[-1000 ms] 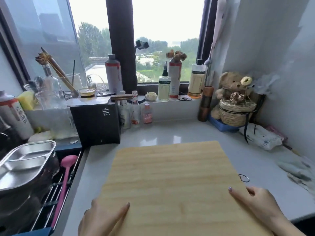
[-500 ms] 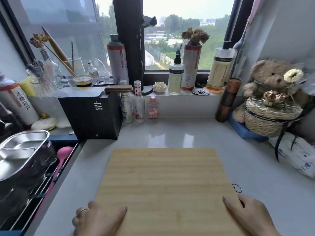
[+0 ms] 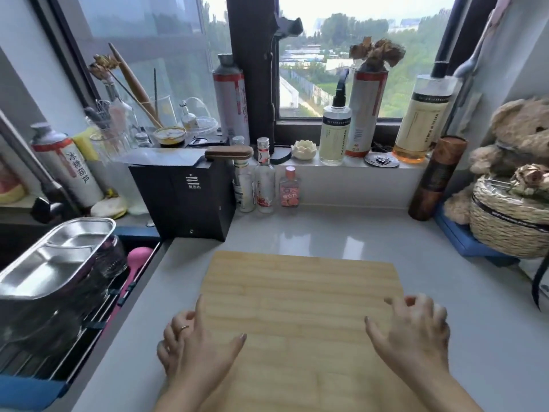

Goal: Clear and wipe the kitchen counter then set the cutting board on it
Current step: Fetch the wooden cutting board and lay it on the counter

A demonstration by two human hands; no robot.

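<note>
A pale wooden cutting board (image 3: pixel 297 289) lies flat on the grey kitchen counter (image 3: pixel 326 233), its near end running out of the bottom of the view. My left hand (image 3: pixel 196 349) is at the board's left edge, thumb over the wood, ringed fingers loosely curled beside the edge. My right hand (image 3: pixel 416 337) hovers over the board's right side with fingers spread and blurred. Neither hand holds anything.
A black box (image 3: pixel 184 197) with a knife (image 3: pixel 178 157) on top stands behind the board's left corner, small bottles (image 3: pixel 264 179) beside it. A brown cylinder (image 3: pixel 436 176), woven basket (image 3: pixel 508 215) and teddy bear (image 3: pixel 517 132) fill the right corner. The sink rack holds a steel tray (image 3: pixel 56 254).
The board has come down flat on the counter. Both hands have let go of its side edges and moved forward over it with fingers spread.
</note>
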